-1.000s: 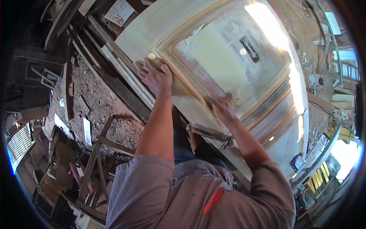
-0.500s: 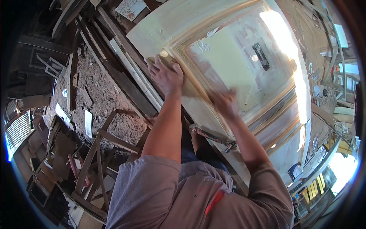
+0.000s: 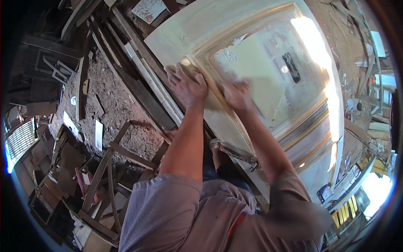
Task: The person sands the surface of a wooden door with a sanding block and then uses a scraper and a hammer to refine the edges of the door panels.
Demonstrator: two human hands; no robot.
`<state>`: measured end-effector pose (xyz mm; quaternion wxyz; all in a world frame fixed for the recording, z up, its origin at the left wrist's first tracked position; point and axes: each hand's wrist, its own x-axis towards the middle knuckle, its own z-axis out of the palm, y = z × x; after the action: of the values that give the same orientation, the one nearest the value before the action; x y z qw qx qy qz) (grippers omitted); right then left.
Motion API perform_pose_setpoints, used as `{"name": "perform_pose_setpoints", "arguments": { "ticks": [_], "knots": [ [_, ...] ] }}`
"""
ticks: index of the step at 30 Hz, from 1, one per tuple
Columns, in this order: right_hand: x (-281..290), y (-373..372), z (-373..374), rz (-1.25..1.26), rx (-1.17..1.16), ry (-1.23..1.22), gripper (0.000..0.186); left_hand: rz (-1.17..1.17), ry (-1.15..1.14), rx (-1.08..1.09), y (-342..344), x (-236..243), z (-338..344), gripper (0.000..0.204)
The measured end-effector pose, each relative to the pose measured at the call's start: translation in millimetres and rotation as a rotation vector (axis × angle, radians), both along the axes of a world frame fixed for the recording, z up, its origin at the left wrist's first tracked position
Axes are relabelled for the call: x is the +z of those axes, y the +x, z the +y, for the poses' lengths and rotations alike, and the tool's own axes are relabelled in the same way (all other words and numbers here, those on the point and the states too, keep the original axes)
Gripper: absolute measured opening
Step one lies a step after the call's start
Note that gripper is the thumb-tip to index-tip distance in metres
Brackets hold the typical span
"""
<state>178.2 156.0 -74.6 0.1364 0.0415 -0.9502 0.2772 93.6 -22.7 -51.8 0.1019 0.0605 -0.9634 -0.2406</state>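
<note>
A: Pressing flat on the pale panelled door (image 3: 235, 33), the left hand (image 3: 187, 86) is lying spread over its raised moulding, grasping nothing.

B: And the right hand (image 3: 238, 94)?

A: It is resting blurred on the inner panel (image 3: 252, 63); grip unclear. The door is lying across the clamp (image 3: 233, 152), beside the rubble floor (image 3: 113, 113).

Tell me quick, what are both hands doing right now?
Left hand: open, fingers spread, pressed flat on the pale wooden door.
Right hand: resting on the door's panel, blurred; whether it holds anything cannot be told.
</note>
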Motion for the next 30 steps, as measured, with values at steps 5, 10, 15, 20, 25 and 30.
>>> {"name": "perform_pose_setpoints", "arguments": {
  "ticks": [5,10,15,20,25,30],
  "knots": [
    [-3,-72,-4,0.096,-0.006,-0.058,0.028,-0.06,0.017,-0.014,3,-4,18,0.076],
    [14,16,-3,-0.078,0.062,-0.028,0.028,0.034,-0.042,0.029,1,-4,-13,0.075],
    [0,-75,-2,-0.001,0.021,0.075,0.03,0.005,0.023,-0.015,5,-5,21,0.073],
    [4,-42,-9,-0.059,0.053,0.083,0.028,-0.031,-0.015,0.019,1,2,2,0.073],
    [20,14,1,-0.149,0.038,-0.048,0.03,0.02,-0.045,0.0,2,4,-4,0.074],
    [7,-94,-14,-0.188,0.061,0.121,0.031,-0.028,0.012,0.001,5,-1,16,0.074]
  ]
}}
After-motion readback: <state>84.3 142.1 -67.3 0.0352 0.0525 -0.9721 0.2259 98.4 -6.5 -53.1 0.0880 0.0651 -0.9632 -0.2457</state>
